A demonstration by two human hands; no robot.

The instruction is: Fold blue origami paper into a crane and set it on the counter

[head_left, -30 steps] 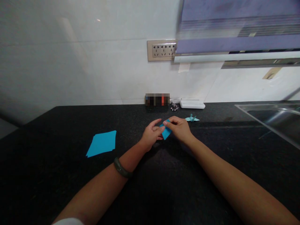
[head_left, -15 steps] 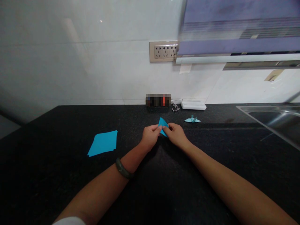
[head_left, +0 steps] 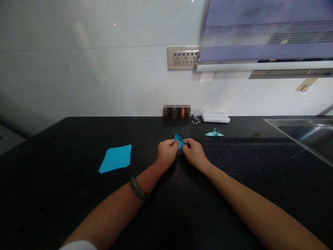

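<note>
A small folded piece of blue origami paper (head_left: 179, 140) is pinched between my two hands, just above the dark countertop. My left hand (head_left: 168, 152) grips its left side with the thumb on top. On the right side, my right hand (head_left: 194, 151) holds the paper between thumb and curled fingers. Part of the paper is hidden behind the fingers. A stack of blue paper sheets (head_left: 116, 158) lies on the counter to the left. Behind my right hand sits a pale blue folded paper crane (head_left: 214, 133).
The black countertop (head_left: 166, 215) runs back to a tiled wall with a socket panel (head_left: 183, 58). Along the wall are a blurred-out dark box (head_left: 177, 112), a beaded ring (head_left: 195, 120) and a white plastic object (head_left: 215, 117). A metal sink (head_left: 307, 130) is at the right.
The blue paper in my hands shows a smaller, narrower triangular shape than before. My right fingers have shifted slightly lower along its edge. The stack and the crane stay in place.
</note>
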